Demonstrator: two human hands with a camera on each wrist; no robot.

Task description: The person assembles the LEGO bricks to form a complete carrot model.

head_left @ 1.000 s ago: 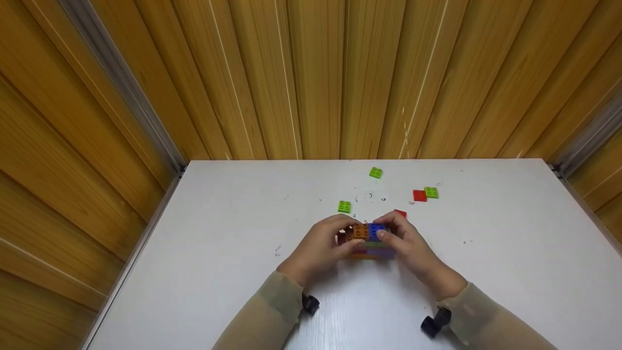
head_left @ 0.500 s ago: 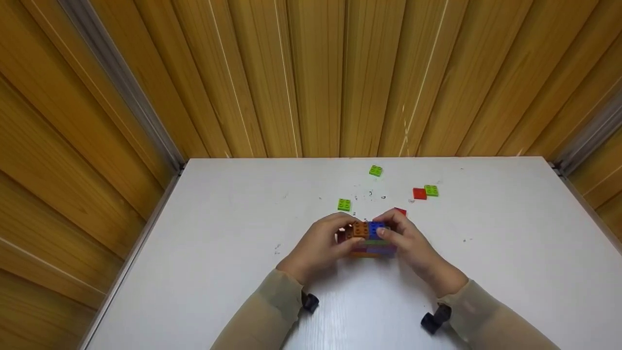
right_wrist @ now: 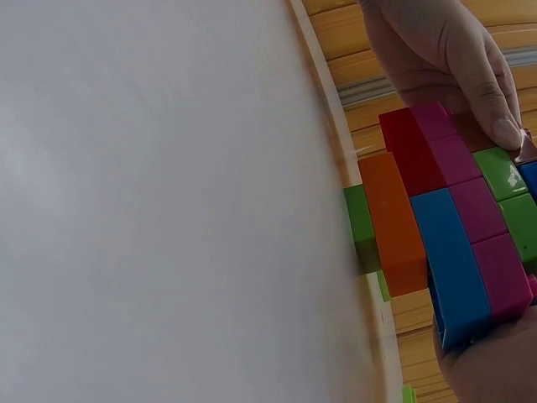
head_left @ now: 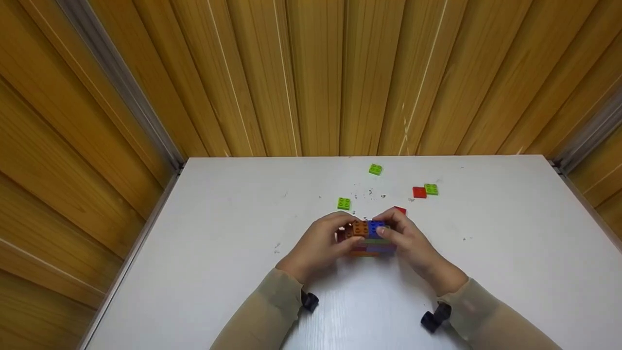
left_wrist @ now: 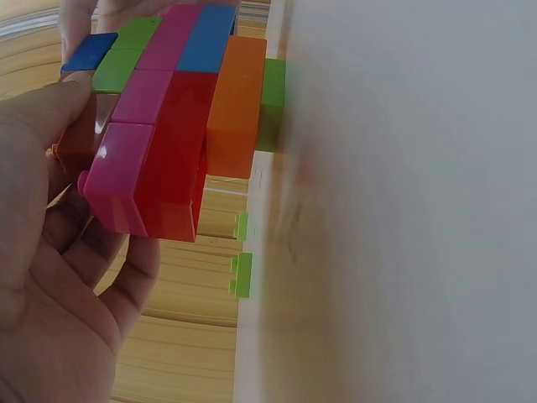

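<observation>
Both hands hold one stack of toy building bricks [left_wrist: 172, 143] near the middle of the table. My left hand [head_left: 316, 244] grips the stack's left end, its thumb against a brown-orange brick [head_left: 360, 228] on top. On the other side my right hand [head_left: 415, 250] pinches the blue brick [head_left: 374, 225] beside it, thumb on the near face. Lower layers show green, magenta, red and blue bricks. Beneath them sit an orange brick [right_wrist: 392, 222] and a green brick [right_wrist: 361, 227] at the very bottom. Fingers hide parts of the far side.
Loose green bricks lie beyond the hands, one close by [head_left: 344, 203] and one farther back [head_left: 375, 169]. A red piece [head_left: 419, 192] touches another green brick [head_left: 431, 189]. A second red piece [head_left: 400, 210] is partly behind the right hand. Wood-patterned panels [head_left: 316, 78] border the white table [head_left: 218, 209].
The head view has shifted very slightly, so the table sits a little higher in it. Both hands keep the same hold on the stack.
</observation>
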